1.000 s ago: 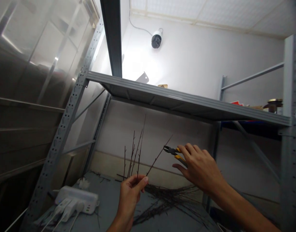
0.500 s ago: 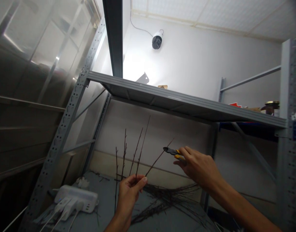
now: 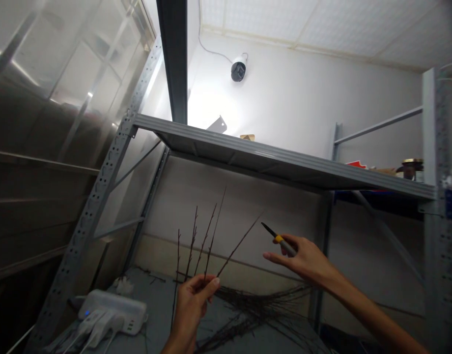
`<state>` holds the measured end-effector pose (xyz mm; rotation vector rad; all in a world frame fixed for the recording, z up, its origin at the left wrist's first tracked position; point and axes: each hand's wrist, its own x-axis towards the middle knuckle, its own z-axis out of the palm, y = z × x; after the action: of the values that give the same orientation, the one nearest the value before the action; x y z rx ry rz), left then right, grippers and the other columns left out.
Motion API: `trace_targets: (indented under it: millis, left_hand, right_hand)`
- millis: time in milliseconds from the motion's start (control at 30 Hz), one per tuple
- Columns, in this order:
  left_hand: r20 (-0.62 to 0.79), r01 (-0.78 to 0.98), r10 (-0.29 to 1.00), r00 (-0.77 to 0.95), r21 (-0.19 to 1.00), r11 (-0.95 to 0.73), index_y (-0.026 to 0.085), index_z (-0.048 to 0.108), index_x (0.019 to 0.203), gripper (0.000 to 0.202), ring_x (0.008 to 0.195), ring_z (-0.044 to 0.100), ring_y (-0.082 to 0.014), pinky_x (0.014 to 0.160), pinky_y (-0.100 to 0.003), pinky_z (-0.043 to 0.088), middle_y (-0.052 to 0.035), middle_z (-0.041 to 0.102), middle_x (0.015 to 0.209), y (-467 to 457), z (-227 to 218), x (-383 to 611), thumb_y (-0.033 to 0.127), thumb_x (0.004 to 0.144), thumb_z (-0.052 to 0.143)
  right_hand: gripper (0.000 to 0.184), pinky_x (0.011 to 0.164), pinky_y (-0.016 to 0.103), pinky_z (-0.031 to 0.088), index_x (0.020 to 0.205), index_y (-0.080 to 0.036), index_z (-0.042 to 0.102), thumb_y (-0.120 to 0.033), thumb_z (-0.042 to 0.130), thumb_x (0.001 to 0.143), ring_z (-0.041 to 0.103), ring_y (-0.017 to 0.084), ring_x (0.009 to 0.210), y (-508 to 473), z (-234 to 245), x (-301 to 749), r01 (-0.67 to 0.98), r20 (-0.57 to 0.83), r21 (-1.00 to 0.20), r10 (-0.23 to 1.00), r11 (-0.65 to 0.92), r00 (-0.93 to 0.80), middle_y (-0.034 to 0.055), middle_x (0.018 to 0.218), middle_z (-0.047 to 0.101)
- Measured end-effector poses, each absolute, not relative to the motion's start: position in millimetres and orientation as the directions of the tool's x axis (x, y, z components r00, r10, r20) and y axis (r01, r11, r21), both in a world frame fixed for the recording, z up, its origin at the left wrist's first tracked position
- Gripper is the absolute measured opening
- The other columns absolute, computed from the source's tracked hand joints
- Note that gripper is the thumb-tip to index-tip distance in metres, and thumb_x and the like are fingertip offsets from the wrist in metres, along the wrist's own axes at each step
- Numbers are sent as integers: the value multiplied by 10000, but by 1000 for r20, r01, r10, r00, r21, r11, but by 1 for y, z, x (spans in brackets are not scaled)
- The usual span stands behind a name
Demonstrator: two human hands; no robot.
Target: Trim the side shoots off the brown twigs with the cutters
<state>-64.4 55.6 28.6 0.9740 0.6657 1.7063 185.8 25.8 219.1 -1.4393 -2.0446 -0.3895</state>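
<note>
The left hand [image 3: 191,312] pinches several thin bare twigs [image 3: 238,247] upright between thumb and fingers, while the right hand [image 3: 307,260], partly open, holds yellow-handled pliers [image 3: 279,239], their jaws apparently closed, just beside the rightmost twig. A loose pinch could let twigs swing or drop onto the white power strip [image 3: 111,305] (its plugged cables [image 3: 97,334] sit low left). Open room remains beneath the steel shelf [image 3: 270,160], above the twig pile [image 3: 259,307].

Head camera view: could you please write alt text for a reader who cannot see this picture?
A person's left hand holds several thin bare twigs upright, while the right hand holds yellow-handled cutting pliers near one twig. More twigs lie in a pile on a grey metal shelf beside a white power strip.
</note>
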Motion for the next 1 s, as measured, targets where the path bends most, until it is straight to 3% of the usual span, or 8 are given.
trace_targets:
  millis: [267, 633, 1000]
  left_hand:
    - [296, -485, 944, -144, 810, -328, 134, 775, 785, 516, 422, 357, -49, 411, -200, 161, 21, 580, 557, 55, 27, -62, 553, 526, 927]
    - [306, -480, 948, -93, 820, -312, 134, 762, 819, 419, 419, 301, -28, 423, -198, 129, 56, 514, 539, 52, 23, -61, 490, 643, 895]
    - [277, -477, 956, -100, 830, -290, 139, 767, 843, 422, 455, 344, -37, 431, -182, 149, 49, 539, 570, 53, 24, -64, 486, 638, 893]
  right_hand:
    - [590, 664, 340, 445, 988, -201, 721, -740, 657, 756, 644, 236, 732, 27, 219, 181, 894, 574, -196, 786, 403, -228, 42, 780, 685]
    - [519, 658, 338, 420, 859, -225, 721, -730, 633, 779, 602, 225, 712, 31, 223, 176, 895, 569, -163, 780, 416, -259, 33, 739, 668]
    - [536, 685, 323, 434, 956, -215, 720, -711, 665, 761, 630, 231, 753, 37, 220, 179, 883, 523, -230, 817, 409, -242, 37, 811, 691]
